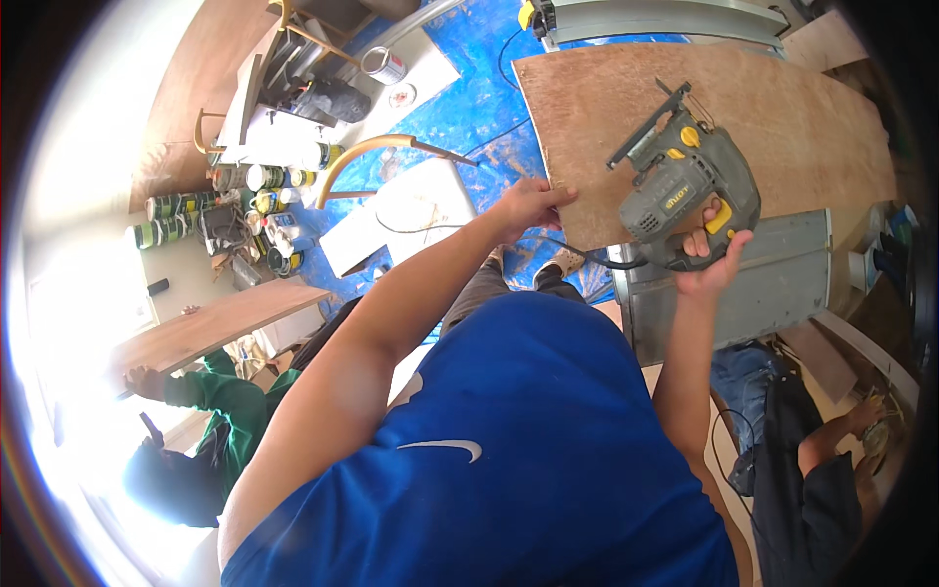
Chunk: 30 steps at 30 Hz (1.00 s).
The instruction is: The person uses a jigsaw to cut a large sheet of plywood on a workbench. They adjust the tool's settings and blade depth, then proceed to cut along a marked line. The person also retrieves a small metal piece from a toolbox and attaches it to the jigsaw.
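You've got the jigsaw (675, 191) in your right hand (719, 259), fingers wrapped round the grip close to the yellow trigger (721, 215). It's right of center in the frame, over the big plywood board (577, 108) that fills the upper right. Your left hand (528, 209) is closed on the board's near-left corner, thumb on top.

Couple of pointers, imo. The saw looks tipped on its side, so before any trigger pull I'd get its flat base plate (641, 132) sitting square on the wood. Honestly can't tell from this angle whether the plate touches the board, and the blade is too small to make out. I'd also move your left hand well out of the blade's line, but press down firmly, since thin-looking ply tends to chatter. And watch the black cord (597, 258): it runs from the saw's rear right past the board's corner near your left hand, so drape it behind you. Gentle feed, no forcing.
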Each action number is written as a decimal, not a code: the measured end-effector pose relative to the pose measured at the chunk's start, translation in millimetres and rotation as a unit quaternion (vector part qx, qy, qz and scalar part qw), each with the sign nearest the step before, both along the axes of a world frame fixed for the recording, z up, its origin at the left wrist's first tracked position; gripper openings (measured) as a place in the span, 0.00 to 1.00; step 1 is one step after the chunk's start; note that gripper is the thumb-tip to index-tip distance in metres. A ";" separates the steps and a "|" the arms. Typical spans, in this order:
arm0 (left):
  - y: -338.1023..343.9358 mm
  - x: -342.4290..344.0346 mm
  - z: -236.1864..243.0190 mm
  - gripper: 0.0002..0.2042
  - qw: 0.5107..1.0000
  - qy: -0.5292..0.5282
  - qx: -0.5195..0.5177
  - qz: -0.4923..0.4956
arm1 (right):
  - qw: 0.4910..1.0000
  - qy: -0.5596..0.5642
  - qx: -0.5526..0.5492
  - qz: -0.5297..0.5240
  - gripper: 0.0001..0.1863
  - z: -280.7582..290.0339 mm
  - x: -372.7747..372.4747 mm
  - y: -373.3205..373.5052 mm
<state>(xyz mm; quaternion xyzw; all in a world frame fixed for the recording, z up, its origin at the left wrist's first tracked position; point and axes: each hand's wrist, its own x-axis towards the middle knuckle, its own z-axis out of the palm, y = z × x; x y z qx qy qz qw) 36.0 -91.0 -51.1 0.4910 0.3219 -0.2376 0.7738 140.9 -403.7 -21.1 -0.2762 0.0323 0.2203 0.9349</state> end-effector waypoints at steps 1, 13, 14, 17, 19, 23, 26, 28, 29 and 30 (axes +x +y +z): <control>5.0 2.7 -6.0 0.21 1.000 -0.004 0.000 -0.010 | 1.000 -0.009 -0.009 -0.003 0.40 2.1 -0.1 -3.3; 26.7 -75.8 -35.5 0.23 0.993 -0.023 0.108 -0.043 | 0.983 -0.017 -0.114 -0.144 0.39 52.6 -66.0 -86.3; 38.1 -83.4 -44.9 0.23 0.992 -0.023 0.111 -0.062 | 0.978 -0.023 -0.135 -0.158 0.39 60.1 -75.5 -80.4; 51.5 -89.3 -22.0 0.24 0.983 -0.011 0.150 -0.101 | 0.975 -0.041 -0.132 -0.176 0.39 66.6 -113.7 -60.3; 66.8 -89.5 -16.6 0.24 0.935 -0.072 0.317 -0.141 | 0.978 -0.053 -0.111 -0.168 0.39 66.2 -130.8 -46.6; 62.8 -74.2 44.8 0.23 0.815 -0.196 0.545 -0.038 | 0.975 -0.103 -0.111 -0.165 0.38 73.0 -141.5 -12.5; 45.6 -97.4 103.7 0.17 0.860 -0.310 0.381 -0.139 | 0.955 -0.141 -0.176 -0.192 0.35 102.8 -168.7 32.0; 24.8 -100.7 140.7 0.25 0.871 -0.279 0.304 -0.266 | 0.936 -0.183 -0.228 -0.198 0.35 117.6 -180.2 55.6; 16.2 -102.7 137.3 0.30 0.893 -0.316 0.228 -0.225 | 0.926 -0.207 -0.248 -0.194 0.36 125.4 -182.4 69.5; 8.0 -106.9 126.8 0.35 0.906 -0.351 0.151 -0.180 | 0.932 -0.197 -0.239 -0.189 0.35 133.6 -186.6 84.3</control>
